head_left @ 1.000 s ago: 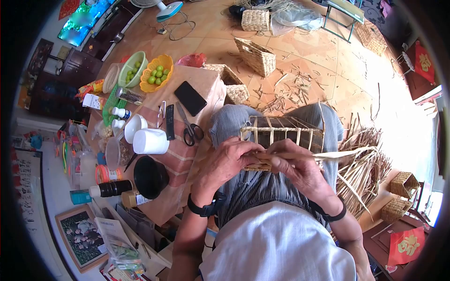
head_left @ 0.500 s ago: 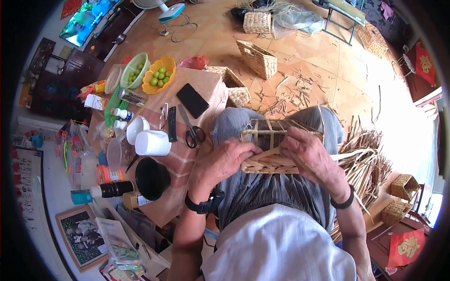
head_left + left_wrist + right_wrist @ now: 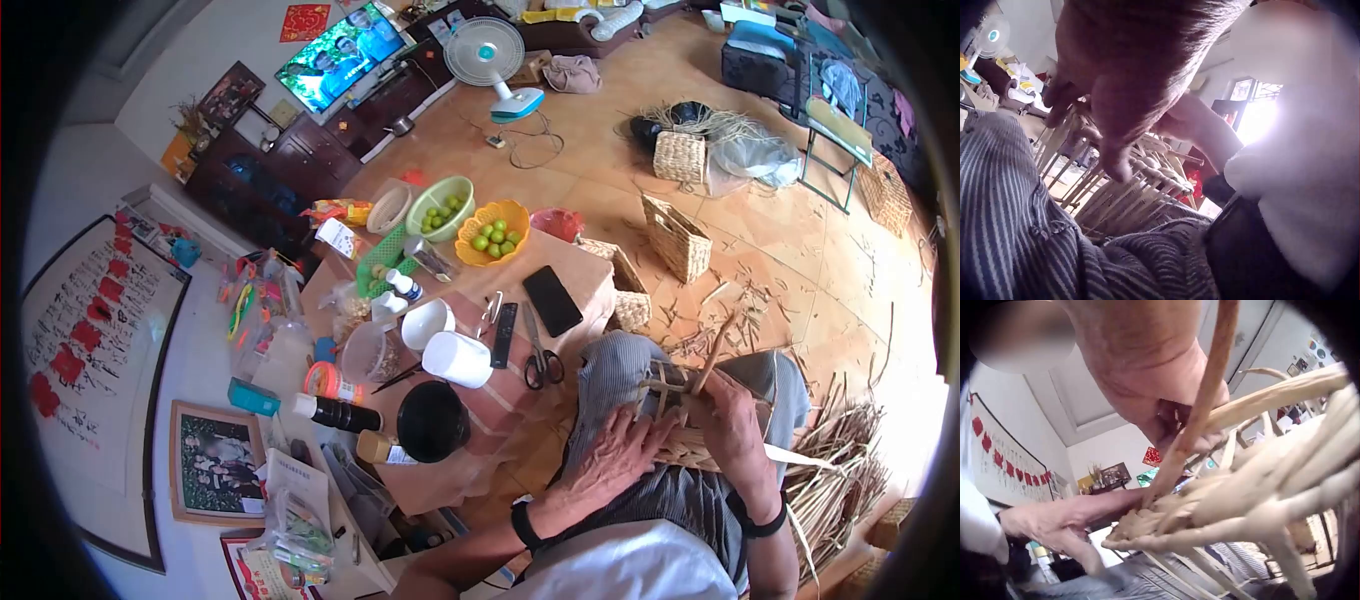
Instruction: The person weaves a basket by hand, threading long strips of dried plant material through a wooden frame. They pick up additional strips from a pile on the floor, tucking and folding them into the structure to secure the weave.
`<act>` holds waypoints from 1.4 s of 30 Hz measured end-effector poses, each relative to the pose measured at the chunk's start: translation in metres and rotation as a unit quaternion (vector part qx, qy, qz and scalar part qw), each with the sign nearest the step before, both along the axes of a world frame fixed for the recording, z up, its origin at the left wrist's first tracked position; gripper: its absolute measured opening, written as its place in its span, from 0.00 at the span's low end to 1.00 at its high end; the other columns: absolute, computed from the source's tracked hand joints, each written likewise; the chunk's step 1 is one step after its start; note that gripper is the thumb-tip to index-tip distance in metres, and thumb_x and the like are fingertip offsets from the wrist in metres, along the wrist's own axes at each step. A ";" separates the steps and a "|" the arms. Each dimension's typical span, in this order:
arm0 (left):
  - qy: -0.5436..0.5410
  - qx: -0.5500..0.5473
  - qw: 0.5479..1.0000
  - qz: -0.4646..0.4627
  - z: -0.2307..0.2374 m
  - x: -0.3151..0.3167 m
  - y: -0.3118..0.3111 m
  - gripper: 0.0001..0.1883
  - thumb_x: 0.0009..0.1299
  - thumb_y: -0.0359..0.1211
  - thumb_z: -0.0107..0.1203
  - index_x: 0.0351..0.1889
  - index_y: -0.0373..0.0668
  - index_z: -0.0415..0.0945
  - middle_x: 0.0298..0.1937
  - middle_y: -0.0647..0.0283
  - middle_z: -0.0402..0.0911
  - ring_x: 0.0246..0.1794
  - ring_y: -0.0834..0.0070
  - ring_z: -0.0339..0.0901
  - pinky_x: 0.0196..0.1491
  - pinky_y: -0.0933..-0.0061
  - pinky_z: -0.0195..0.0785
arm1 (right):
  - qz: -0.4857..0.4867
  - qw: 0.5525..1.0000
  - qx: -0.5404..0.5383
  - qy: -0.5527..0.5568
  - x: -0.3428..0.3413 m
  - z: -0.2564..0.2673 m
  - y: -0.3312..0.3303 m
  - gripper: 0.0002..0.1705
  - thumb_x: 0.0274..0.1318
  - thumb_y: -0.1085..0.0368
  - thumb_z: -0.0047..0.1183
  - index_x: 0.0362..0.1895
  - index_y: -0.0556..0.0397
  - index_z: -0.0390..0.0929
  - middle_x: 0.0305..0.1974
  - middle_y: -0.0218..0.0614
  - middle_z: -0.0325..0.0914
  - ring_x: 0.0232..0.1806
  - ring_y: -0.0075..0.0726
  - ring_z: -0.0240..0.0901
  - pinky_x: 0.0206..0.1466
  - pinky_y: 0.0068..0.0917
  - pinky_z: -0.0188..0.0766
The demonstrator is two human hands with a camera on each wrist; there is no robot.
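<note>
A half-woven basket (image 3: pixel 690 452) rests on the person's lap, its bare stakes rising above a braided band. The right hand (image 3: pixel 735 430) is at the basket's far right side, fingers curled around a brown dried plant strip (image 3: pixel 713 350) that stands up from the weave. Close up in the right wrist view, that strip (image 3: pixel 1211 375) crosses in front of the curled fingers, above the thick woven band (image 3: pixel 1254 500). Fairly straight, the left hand's (image 3: pixel 625 455) fingers touch the basket's left part. Its thumb hangs apart from the fingers in the left wrist view.
At the left, a table (image 3: pixel 480 440) bears scissors (image 3: pixel 543 365), a phone (image 3: pixel 552 300), a black bowl (image 3: pixel 433 422), a white container (image 3: pixel 457 359) and fruit bowls. A pile of dried strips (image 3: pixel 845 490) lies at the right. Finished baskets (image 3: pixel 678 240) and scraps lie on the floor ahead.
The head view has swung left, shifting the scene rightward. The left hand no longer pinches near the strip; its fingers have straightened. In the right hand, a strip now points upward from the basket.
</note>
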State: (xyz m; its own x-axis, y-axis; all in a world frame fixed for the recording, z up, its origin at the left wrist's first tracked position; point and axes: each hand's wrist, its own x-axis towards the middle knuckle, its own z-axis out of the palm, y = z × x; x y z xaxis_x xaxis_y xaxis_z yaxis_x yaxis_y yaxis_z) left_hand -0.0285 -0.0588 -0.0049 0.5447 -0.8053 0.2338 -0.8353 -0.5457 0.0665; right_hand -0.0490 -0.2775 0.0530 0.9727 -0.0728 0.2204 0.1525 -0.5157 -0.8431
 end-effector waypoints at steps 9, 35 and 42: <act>-0.003 0.009 0.999 0.033 -0.003 -0.004 -0.006 0.27 0.72 0.33 0.56 0.69 0.37 0.75 0.48 0.55 0.75 0.54 0.55 0.75 0.67 0.50 0.69 | 0.037 0.982 -0.182 -0.040 -0.010 0.016 0.015 0.11 0.59 0.73 0.61 0.46 0.59 0.77 0.38 0.46 0.76 0.40 0.59 0.80 0.44 0.50 0.76; 0.164 -0.099 0.981 0.028 -0.009 0.001 -0.004 0.24 0.70 0.26 0.60 0.66 0.40 0.78 0.53 0.54 0.77 0.57 0.53 0.74 0.66 0.53 0.68 | -0.047 0.973 -0.225 -0.026 -0.019 -0.033 0.017 0.16 0.61 0.67 0.64 0.52 0.54 0.80 0.35 0.43 0.82 0.40 0.53 0.85 0.42 0.46 0.80; 0.125 -0.074 0.989 0.036 -0.011 -0.001 -0.006 0.29 0.69 0.26 0.61 0.72 0.39 0.76 0.53 0.54 0.77 0.59 0.54 0.74 0.69 0.50 0.66 | -0.129 0.981 0.132 0.058 -0.046 -0.036 -0.002 0.14 0.55 0.83 0.65 0.46 0.59 0.84 0.40 0.34 0.85 0.40 0.32 0.83 0.47 0.29 0.79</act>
State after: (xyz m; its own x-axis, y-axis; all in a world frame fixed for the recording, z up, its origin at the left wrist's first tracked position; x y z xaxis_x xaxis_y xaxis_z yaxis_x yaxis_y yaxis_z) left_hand -0.0294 -0.0647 -0.0164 0.6558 -0.7288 0.1969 -0.7413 -0.5722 0.3508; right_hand -0.0951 -0.2793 0.0167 0.9318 -0.3596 0.0499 -0.0588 -0.2850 -0.9567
